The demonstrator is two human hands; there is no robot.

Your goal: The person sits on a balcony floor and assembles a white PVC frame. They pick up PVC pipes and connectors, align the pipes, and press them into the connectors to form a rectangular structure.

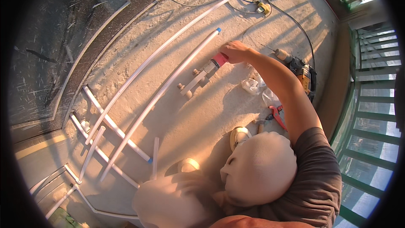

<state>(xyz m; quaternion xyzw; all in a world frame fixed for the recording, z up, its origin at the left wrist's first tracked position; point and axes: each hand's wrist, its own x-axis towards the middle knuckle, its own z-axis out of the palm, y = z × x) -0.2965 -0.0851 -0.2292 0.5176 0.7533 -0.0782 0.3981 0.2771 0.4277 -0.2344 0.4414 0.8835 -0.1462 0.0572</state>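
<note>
red-handled tool [220, 59] grip mostly hidden in right hand [236, 52], drill [304, 75] partly behind arm [283, 80], long pipe [211, 11] cut off at top

The floor [219, 109] is rough, dusty grey concrete, striped with sunlight and shadow. Two long white pipes run across it: an outer pipe [185, 28] bending toward the top edge in the fisheye view, and an inner pipe [168, 83] tipped with blue at its upper end. At lower left they cross two shorter pipes, an upper crosspiece [109, 120] with a blue end and a lower crosspiece [100, 152]. Toward the upper right lies a coiled dark cable with a yellow plug [264, 8]. Right of centre are a yellow-and-black drill [303, 75], crumpled white plastic [250, 86], a red hand tool [277, 117] and a hammer [261, 124].
</note>
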